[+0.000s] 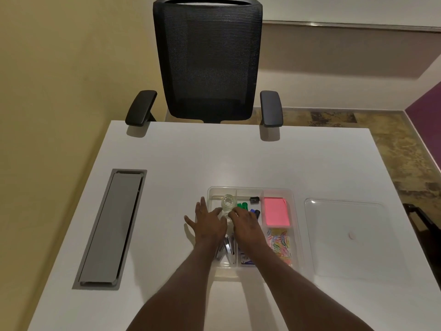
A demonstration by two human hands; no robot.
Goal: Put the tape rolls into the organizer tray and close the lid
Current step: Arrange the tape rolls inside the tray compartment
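A clear organizer tray [294, 211] with several compartments lies on the white desk. One clear tape roll [228, 201] lies in its far-left compartment. Just nearer, a second clear tape roll [226, 216] sits low in the same compartment, with the curled fingertips of my right hand [245, 224] closed on it. My left hand [208, 223] is spread flat with its fingers apart over the tray's left rim, holding nothing. The clear lid [346, 237] lies flat on the desk to the right of the tray.
The tray also holds green and blue markers [243, 206], a black sharpener [254, 199], pink sticky notes [276, 211], coloured paper clips [280, 244] and a stapler [229, 250]. A grey cable hatch [112, 228] is set in the desk at left. A black chair [207, 60] stands beyond the far edge.
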